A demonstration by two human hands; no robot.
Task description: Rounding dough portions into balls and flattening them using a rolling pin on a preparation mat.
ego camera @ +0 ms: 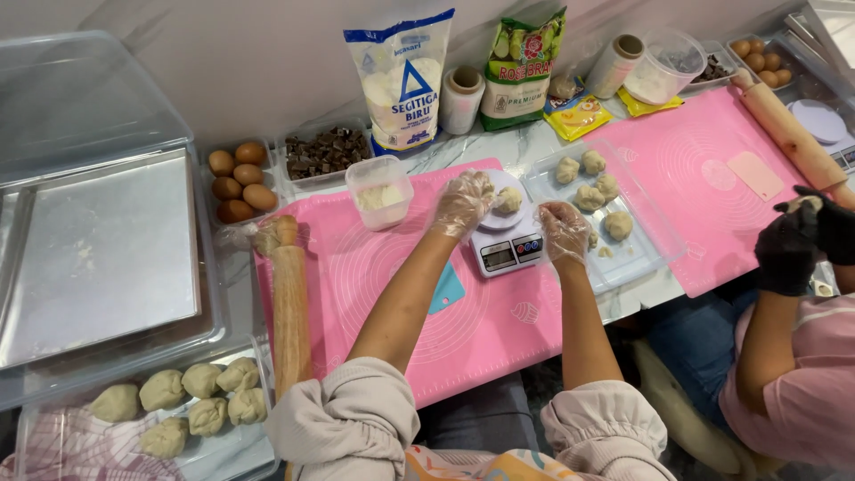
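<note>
weighing step by the look of it: left hand (461,203) fingers curled against dough piece (508,200) on small kitchen scale (506,242). right hand (564,232) pinched shut beside scale, can't tell if holding dough. next probably needs trimming or adding bits from clear tray (623,258).

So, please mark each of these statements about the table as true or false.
1. A piece of dough lies on the scale. True.
2. The left hand is bare. False: it wears a clear plastic glove.
3. The rolling pin on the pink mat is metal. False: it is wooden.
4. Brown eggs sit in a tray left of the chocolate pieces. True.
5. The right hand holds the rolling pin. False: it is beside the scale, by the tray of dough balls.
</note>
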